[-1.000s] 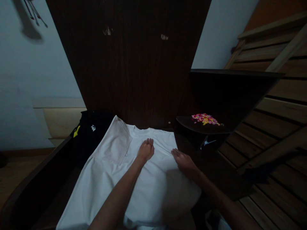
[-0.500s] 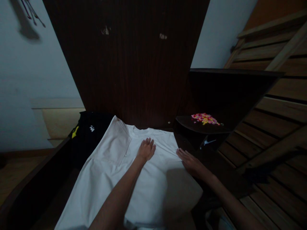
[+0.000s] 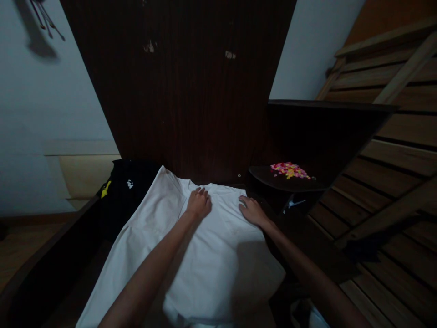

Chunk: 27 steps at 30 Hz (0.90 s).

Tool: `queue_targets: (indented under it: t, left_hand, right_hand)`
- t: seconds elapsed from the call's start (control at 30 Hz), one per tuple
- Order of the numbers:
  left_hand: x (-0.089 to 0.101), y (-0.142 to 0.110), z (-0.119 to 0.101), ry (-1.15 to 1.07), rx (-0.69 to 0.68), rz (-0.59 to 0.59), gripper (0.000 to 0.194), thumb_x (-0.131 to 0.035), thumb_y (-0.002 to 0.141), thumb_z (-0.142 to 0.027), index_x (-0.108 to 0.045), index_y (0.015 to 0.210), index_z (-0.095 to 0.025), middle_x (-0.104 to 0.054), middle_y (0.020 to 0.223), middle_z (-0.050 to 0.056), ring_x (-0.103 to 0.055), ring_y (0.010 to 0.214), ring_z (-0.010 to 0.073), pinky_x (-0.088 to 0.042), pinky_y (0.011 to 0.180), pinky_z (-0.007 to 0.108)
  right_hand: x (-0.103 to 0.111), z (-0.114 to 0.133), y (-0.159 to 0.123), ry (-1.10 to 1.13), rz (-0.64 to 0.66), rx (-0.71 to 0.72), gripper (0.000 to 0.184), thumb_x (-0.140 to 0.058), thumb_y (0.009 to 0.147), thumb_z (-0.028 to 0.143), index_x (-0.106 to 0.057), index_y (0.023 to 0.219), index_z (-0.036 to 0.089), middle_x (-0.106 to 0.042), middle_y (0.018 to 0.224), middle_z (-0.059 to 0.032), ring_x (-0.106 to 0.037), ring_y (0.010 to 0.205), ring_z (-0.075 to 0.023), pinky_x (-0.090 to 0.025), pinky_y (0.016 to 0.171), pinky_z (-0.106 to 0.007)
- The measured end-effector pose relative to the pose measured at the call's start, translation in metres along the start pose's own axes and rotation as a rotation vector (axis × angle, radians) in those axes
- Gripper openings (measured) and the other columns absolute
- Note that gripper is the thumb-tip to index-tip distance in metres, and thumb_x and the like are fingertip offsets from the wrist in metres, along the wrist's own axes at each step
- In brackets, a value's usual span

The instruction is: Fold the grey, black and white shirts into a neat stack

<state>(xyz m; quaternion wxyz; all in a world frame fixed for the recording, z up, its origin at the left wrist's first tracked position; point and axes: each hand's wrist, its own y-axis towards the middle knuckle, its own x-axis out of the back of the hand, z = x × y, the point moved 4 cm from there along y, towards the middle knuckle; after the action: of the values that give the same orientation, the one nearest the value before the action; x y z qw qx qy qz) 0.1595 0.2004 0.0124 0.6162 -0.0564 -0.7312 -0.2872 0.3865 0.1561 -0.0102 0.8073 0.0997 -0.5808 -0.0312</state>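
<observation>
A white T-shirt (image 3: 211,259) lies spread out, with one side folded inward at the left. Just below its collar, my left hand (image 3: 200,201) rests palm down on the cloth, fingers stretched toward the neckline. At the right shoulder edge, my right hand (image 3: 252,210) touches the fabric with its fingers slightly bent and apart. Neither hand visibly grips the shirt. Small creases run across the chest, and a shadow covers the lower right part.
Black clothing (image 3: 128,189) with a white mark and a yellow patch lies at the left. A dark wooden panel (image 3: 191,100) stands behind the shirt. On a small rounded shelf (image 3: 261,174) to the right are pink and yellow pieces (image 3: 290,170). Wooden slats (image 3: 403,155) rise at far right.
My left hand has slid up and left toward the collar. My right hand has moved up and left along the shirt's edge onto the shoulder.
</observation>
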Motion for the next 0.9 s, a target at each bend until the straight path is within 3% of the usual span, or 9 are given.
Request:
queue_targets:
  t: [0.1, 0.23, 0.37, 0.5, 0.63, 0.77, 0.9]
  left_hand:
    - [0.040, 0.013, 0.042, 0.068, 0.134, -0.122, 0.033, -0.047, 0.086, -0.021, -0.064, 0.113, -0.012, -0.055, 0.136, 0.016, -0.043, 0.129, 0.0335, -0.038, 0.104, 0.049]
    - [0.080, 0.015, 0.100, 0.224, 0.266, -0.233, 0.039, -0.048, 0.081, -0.017, -0.063, 0.117, -0.013, -0.051, 0.141, 0.017, -0.039, 0.131, 0.0375, -0.035, 0.102, 0.056]
    - [0.089, 0.004, 0.138, 0.319, 0.265, -0.198, 0.043, -0.042, 0.085, -0.018, -0.061, 0.122, -0.009, -0.053, 0.137, 0.022, -0.047, 0.124, 0.0371, -0.040, 0.096, 0.051]
    - [0.089, -0.004, 0.147, 0.371, 0.227, -0.200, 0.049, -0.039, 0.089, -0.022, -0.053, 0.133, -0.005, -0.051, 0.139, 0.023, -0.048, 0.122, 0.0359, -0.039, 0.097, 0.048]
    - [0.091, 0.000, 0.145, 0.335, 0.283, -0.187, 0.055, -0.044, 0.087, -0.023, -0.046, 0.139, -0.006, -0.050, 0.140, 0.022, -0.050, 0.118, 0.0357, -0.040, 0.096, 0.047]
    - [0.098, 0.007, 0.149, 0.260, 0.374, -0.192, 0.062, -0.050, 0.084, -0.026, -0.041, 0.141, -0.005, -0.052, 0.137, 0.022, -0.052, 0.115, 0.0353, -0.043, 0.092, 0.044]
    - [0.100, 0.008, 0.160, 0.194, 0.410, -0.203, 0.057, -0.049, 0.085, -0.025, -0.046, 0.137, -0.002, -0.062, 0.120, 0.021, -0.054, 0.110, 0.0339, -0.043, 0.093, 0.041]
  right_hand:
    - [0.000, -0.008, 0.026, -0.068, -0.017, -0.146, 0.042, -0.045, 0.090, 0.023, -0.057, 0.127, 0.009, -0.062, 0.128, -0.0162, -0.057, 0.118, -0.0256, -0.042, 0.102, -0.035]
    - [-0.014, -0.016, 0.047, -0.157, 0.073, -0.140, 0.048, -0.037, 0.095, 0.028, -0.049, 0.137, 0.010, -0.046, 0.145, -0.0185, -0.044, 0.133, -0.0286, -0.035, 0.108, -0.040]
    - [-0.037, -0.024, 0.051, -0.206, 0.217, -0.194, 0.056, -0.024, 0.099, 0.036, -0.031, 0.150, 0.012, -0.019, 0.160, -0.0120, -0.019, 0.146, -0.0314, -0.021, 0.115, -0.047]
    - [-0.041, -0.030, 0.048, -0.233, 0.232, -0.276, 0.062, -0.018, 0.099, 0.044, -0.021, 0.153, 0.015, -0.009, 0.162, -0.0083, -0.010, 0.147, -0.0332, -0.014, 0.117, -0.049]
    - [-0.029, -0.019, 0.055, -0.304, 0.211, -0.261, 0.057, -0.034, 0.097, 0.038, -0.040, 0.146, 0.009, -0.027, 0.157, -0.0155, -0.016, 0.145, -0.0358, -0.013, 0.116, -0.048]
    - [-0.019, 0.024, 0.079, -0.245, 0.102, -0.100, 0.040, -0.039, 0.094, 0.029, -0.064, 0.120, 0.012, -0.060, 0.129, -0.0177, -0.048, 0.126, -0.0300, -0.032, 0.105, -0.041]
    - [-0.019, 0.068, 0.107, -0.182, -0.002, -0.098, 0.044, -0.039, 0.095, 0.043, -0.066, 0.112, 0.013, -0.066, 0.118, -0.0172, -0.053, 0.115, -0.0289, -0.041, 0.093, -0.038]
